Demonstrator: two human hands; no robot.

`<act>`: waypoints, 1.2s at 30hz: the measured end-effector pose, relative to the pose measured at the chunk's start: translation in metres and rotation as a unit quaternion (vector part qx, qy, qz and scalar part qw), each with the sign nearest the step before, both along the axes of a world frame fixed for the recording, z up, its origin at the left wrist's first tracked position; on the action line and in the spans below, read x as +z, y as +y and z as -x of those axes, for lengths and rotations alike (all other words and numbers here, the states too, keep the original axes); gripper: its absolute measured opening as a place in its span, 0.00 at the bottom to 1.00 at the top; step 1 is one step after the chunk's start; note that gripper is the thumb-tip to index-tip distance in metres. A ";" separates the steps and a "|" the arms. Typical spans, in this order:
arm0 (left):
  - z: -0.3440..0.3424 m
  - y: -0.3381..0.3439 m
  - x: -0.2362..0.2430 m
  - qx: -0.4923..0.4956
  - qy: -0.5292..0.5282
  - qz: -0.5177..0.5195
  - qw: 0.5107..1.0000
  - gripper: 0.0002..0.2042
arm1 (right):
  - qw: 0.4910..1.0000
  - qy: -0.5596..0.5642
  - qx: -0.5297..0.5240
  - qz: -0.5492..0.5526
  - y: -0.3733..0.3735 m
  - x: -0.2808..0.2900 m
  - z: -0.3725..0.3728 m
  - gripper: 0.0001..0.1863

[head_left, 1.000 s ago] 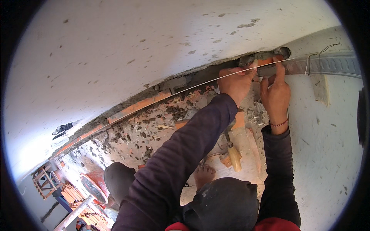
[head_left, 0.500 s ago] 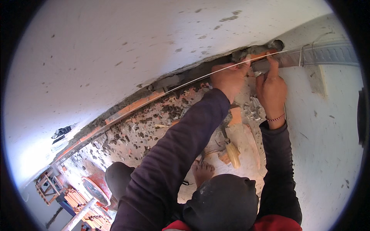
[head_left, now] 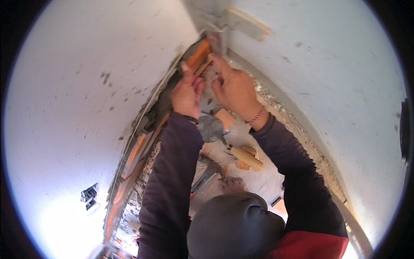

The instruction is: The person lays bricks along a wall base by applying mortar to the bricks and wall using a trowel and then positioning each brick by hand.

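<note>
An orange clay tile strip (head_left: pixel 199 56) sits in the mortar-lined gap at the foot of the white wall, near the corner. My left hand (head_left: pixel 187 96) grips its near end, thumb up on the tile and fingers curled. At the lower edge, the index finger of my right hand (head_left: pixel 238 90) presses on the tile, its other fingers bent. A pale string (head_left: pixel 141 121) runs along the wall beside the tile row. Below my hands lies a trowel with a wooden handle (head_left: pixel 246 157) and a grey, mortar-smeared blade (head_left: pixel 211 129).
More orange tile strips (head_left: pixel 134 155) line the wall's foot at left. A broken tile piece (head_left: pixel 224 118) rests by the trowel. Rubble (head_left: pixel 297 125) follows the right wall's base. A wooden block (head_left: pixel 248 23) is beyond the corner. An electrical box opening (head_left: pixel 89 194) shows in the left wall.
My view has turned, so the wall gap now runs steeply up to the corner. Both hands stay at the orange tile strip; in the picture they appear farther left.
</note>
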State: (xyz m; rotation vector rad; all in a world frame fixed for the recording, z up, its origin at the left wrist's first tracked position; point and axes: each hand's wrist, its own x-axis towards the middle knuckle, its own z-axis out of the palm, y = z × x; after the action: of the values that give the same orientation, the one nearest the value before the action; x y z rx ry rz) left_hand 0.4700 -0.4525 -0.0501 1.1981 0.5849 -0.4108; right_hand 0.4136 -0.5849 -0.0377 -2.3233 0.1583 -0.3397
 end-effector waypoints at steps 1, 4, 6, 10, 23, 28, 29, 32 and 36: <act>0.000 -0.003 0.003 0.012 0.000 0.003 1.000 0.26 | 0.999 -0.017 -0.009 -0.030 0.000 -0.002 0.007 0.30; 0.002 -0.003 0.009 -0.030 -0.003 -0.004 1.000 0.32 | 0.995 0.015 -0.036 -0.097 -0.002 -0.002 0.035 0.27; 0.003 -0.007 0.006 -0.033 0.005 -0.019 0.999 0.34 | 0.990 0.043 -0.052 -0.127 -0.006 -0.005 0.057 0.25; 0.008 -0.003 0.013 -0.068 0.005 -0.048 0.996 0.36 | 0.982 0.050 -0.067 -0.168 -0.008 -0.008 0.099 0.22; 0.018 0.030 0.015 -0.082 -0.049 -0.199 0.975 0.12 | 0.949 0.059 -0.122 -0.283 -0.030 -0.020 0.189 0.17; 0.007 0.041 0.028 -0.030 -0.026 -0.180 0.983 0.07 | 0.943 0.032 -0.139 -0.301 -0.033 -0.023 0.192 0.17; 0.004 0.038 0.032 -0.014 -0.021 -0.169 0.985 0.06 | 0.942 0.026 -0.146 -0.302 -0.035 -0.025 0.193 0.17; -0.003 0.033 0.042 -0.004 0.003 -0.148 0.989 0.04 | 0.934 0.015 -0.155 -0.321 -0.038 -0.030 0.197 0.17; -0.023 0.043 0.048 -0.021 0.049 -0.119 0.991 0.03 | 0.927 0.026 -0.158 -0.339 -0.038 -0.030 0.202 0.16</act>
State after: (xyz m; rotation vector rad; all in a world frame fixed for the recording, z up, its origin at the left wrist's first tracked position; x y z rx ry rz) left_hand 0.4931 -0.4099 -0.0019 1.4268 0.7097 -0.4451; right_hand 0.2114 -0.6229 -0.0674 -1.6144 0.5838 -0.3184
